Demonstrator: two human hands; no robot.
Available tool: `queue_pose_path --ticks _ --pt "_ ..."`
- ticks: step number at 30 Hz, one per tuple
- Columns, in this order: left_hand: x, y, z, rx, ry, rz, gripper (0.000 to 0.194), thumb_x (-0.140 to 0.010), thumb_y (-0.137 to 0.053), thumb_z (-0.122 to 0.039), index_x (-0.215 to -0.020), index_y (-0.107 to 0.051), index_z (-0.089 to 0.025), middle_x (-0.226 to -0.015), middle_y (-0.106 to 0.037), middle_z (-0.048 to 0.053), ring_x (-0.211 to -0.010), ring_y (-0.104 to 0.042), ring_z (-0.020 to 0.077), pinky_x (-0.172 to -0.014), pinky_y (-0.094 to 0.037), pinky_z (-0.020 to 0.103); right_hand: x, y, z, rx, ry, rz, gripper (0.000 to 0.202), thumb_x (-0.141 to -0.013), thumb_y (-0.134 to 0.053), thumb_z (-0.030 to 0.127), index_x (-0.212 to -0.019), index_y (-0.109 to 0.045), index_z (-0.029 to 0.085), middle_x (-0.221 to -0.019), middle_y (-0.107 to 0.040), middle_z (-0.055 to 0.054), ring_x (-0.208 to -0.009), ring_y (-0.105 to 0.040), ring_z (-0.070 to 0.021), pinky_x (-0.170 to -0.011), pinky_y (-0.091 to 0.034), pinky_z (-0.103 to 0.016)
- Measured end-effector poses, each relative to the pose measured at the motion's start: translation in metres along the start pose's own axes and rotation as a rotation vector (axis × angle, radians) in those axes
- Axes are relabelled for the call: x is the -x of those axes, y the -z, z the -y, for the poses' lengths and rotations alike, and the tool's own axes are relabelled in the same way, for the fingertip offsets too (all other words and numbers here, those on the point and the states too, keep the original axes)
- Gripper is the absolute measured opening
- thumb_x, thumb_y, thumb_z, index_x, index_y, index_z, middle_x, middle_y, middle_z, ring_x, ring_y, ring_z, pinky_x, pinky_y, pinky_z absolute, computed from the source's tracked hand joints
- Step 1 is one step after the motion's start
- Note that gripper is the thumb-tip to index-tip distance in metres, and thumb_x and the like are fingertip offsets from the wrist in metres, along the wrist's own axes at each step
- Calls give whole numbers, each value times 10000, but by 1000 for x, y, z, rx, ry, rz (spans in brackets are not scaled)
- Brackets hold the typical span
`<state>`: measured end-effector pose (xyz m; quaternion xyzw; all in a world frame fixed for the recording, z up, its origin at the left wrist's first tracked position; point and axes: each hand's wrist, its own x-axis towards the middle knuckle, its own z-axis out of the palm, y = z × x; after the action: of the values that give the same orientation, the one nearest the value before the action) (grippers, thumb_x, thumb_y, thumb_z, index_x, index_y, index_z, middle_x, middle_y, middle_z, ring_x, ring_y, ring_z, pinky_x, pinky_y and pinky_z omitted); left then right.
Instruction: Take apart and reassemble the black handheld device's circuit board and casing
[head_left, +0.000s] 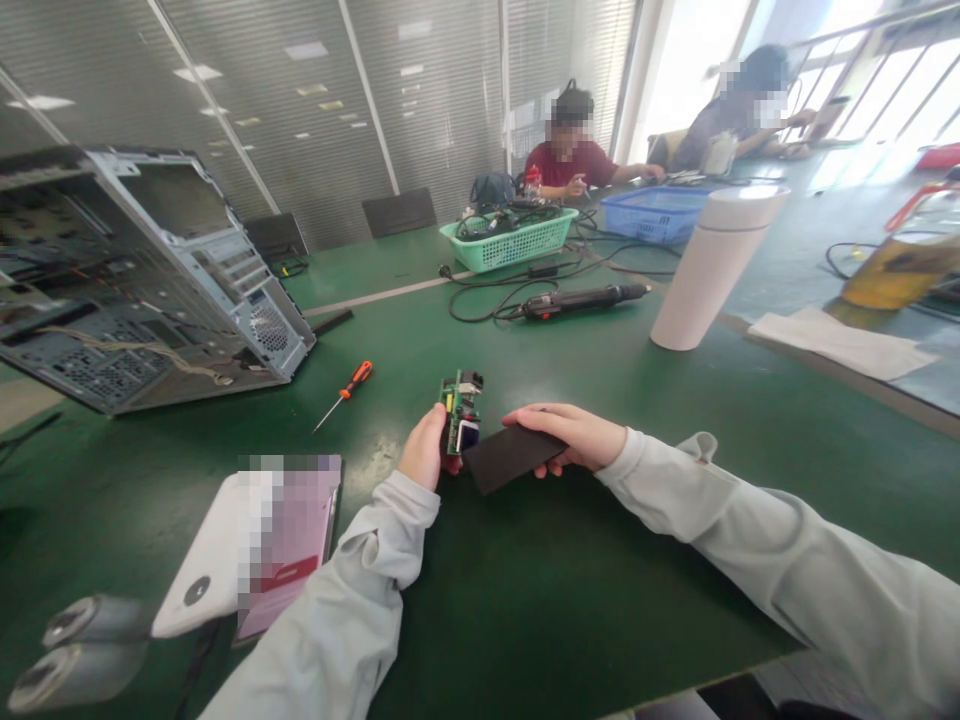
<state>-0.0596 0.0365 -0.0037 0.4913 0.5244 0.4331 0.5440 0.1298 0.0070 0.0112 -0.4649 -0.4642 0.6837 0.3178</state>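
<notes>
My left hand (426,445) grips a small green circuit board (459,412) by its left side, above the green table. White, yellow and black parts stick out from the board. In my right hand (566,432) is a flat black rectangular piece (510,460), held at its right end. Its left end lies close to the lower part of the board; whether they touch cannot be told. An orange and black screwdriver (354,383) lies on the table to the left of my hands.
An open computer case (247,300) stands at left. Behind my hands lie a black electric screwdriver (577,300) and cables. Farther back are a green basket (514,243), a blue basket (645,215) and two people. A pale bottle (709,270) stands right; a white pouch (217,555) lies front left.
</notes>
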Motion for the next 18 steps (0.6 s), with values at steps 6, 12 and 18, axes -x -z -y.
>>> queue_pose_path --ticks 6,12,18 --pt "-6 3 -7 237 186 -119 414 -835 -332 -427 -641 -554 -137 -388 -542 15 -335 -513 123 -328 -390 213 4 -4 10 -330 -108 -124 349 -934 -388 434 -968 -507 108 -635 -550 -53 -488 -552 -115 -367 -406 -136" --pt "-2 2 -8 257 165 -104 374 -835 -384 -412 -664 -557 -128 -419 -576 22 -338 -538 122 -334 -421 204 9 -3 14 -644 -139 -99 292 -923 -405 421 -1007 -484 152 -871 -588 -58 -776 -621 -169 -584 -526 -221" --pt "0 0 -10 252 181 -119 392 -886 -279 -323 -694 -546 -111 -420 -574 28 -332 -530 120 -329 -420 200 7 1 8 -613 -213 116 486 -914 -194 443 -1018 -518 95 -658 -535 -56 -640 -605 -170 -487 -468 -196"
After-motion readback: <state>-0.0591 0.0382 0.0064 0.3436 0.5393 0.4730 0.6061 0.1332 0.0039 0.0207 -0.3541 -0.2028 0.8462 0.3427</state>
